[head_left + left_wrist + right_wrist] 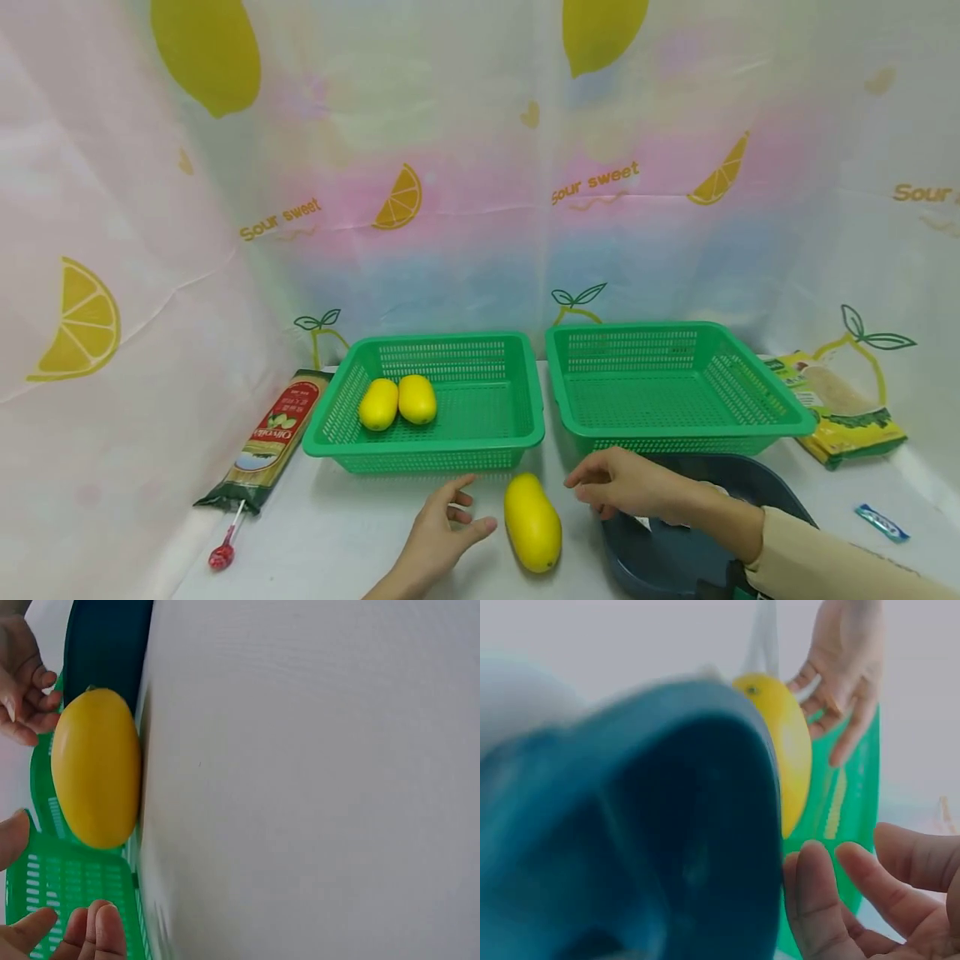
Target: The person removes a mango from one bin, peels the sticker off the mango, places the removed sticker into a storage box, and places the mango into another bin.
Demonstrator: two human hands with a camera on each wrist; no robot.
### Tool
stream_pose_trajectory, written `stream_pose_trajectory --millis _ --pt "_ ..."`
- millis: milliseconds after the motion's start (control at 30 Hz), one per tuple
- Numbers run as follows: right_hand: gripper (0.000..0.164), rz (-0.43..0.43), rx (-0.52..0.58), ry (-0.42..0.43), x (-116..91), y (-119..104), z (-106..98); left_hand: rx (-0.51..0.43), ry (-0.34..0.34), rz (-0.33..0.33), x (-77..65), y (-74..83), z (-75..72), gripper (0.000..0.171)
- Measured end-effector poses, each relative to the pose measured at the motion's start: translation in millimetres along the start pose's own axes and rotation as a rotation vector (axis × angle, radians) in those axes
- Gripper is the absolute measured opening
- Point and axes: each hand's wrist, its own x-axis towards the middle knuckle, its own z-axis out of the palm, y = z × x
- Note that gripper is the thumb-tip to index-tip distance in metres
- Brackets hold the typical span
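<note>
A long, smooth yellow melon-like fruit [533,523] lies on the white table between the two hands. My left hand [444,527] is to its left, thumb and fingers spread loosely, with a gap to the fruit. To the right, my right hand [626,483] hovers near the rim of a dark blue basin [765,475], its fingers loosely bent and holding nothing. In the left wrist view the fruit [97,769] shows whole beyond the left fingers; the basin [727,795] covers part of it in the right wrist view.
Two smaller yellow fruits [397,402] sit in the left green basket [423,460]. Another green basket [675,431] stands right of it. A pasta packet [273,437] and a red lollipop [222,556] lie left; a yellow food bag [843,408] and a small blue packet [882,523] lie right.
</note>
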Motion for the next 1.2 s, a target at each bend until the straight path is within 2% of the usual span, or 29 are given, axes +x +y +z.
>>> stream_pose_trajectory --millis 200,400,633,867,1200 --pt "0.030 -0.059 -0.015 0.001 11.0 -2.2 19.1 -0.037 0.091 -0.037 -3.6 -2.5 -15.1 0.069" --pt "0.032 -0.040 -0.008 -0.001 20.2 -3.5 34.3 -0.032 0.162 -0.081 -5.8 -4.3 -34.2 0.064" --pt "0.032 -0.028 -0.060 0.041 27.0 -2.7 48.6 -0.012 0.272 -0.130 -8.8 -8.0 -60.2 0.061" --pt "0.032 0.002 -0.065 0.049 33.1 0.3 56.1 -0.009 0.357 -0.186 -13.2 -13.2 -87.0 0.067" --pt "0.036 -0.002 0.013 0.025 36.1 0.8 57.2 -0.023 0.495 -0.241 -19.2 -22.3 -116.5 0.069"
